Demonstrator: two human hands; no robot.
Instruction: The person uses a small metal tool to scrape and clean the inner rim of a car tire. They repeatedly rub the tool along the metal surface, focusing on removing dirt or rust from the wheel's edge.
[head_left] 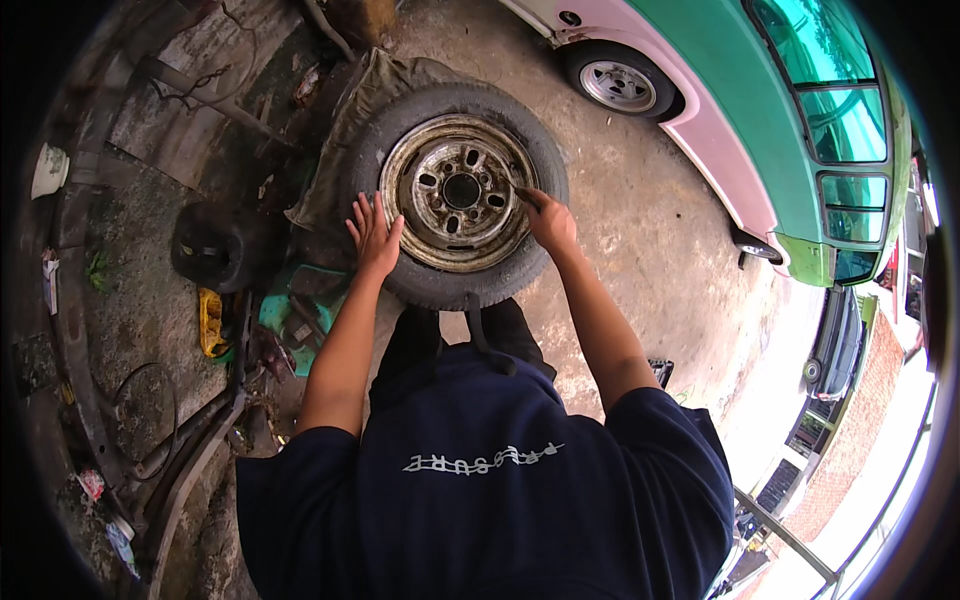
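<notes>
A wheel with a black tyre (400, 120) and a dirty, rust-stained steel rim (462, 245) is in front of me, its face turned up. Spread fingers of my left hand (376, 240) rest flat on the left side of the tyre, close to the rim's edge. My right hand (552, 224) is closed around a slim dark tool (526, 195) at the rim's right side. Its tip points in toward the bolt holes; most of it is hidden in the fist, so its exact kind does not show.
Crumpled cloth or sheeting (335, 150) lies beneath the wheel's left side. Left of me are a dark round container (210, 245), a yellow plastic piece (212, 322), a green tub (290, 312) and long metal parts (195, 470). A green and pink van (700, 130) stands at the right.
</notes>
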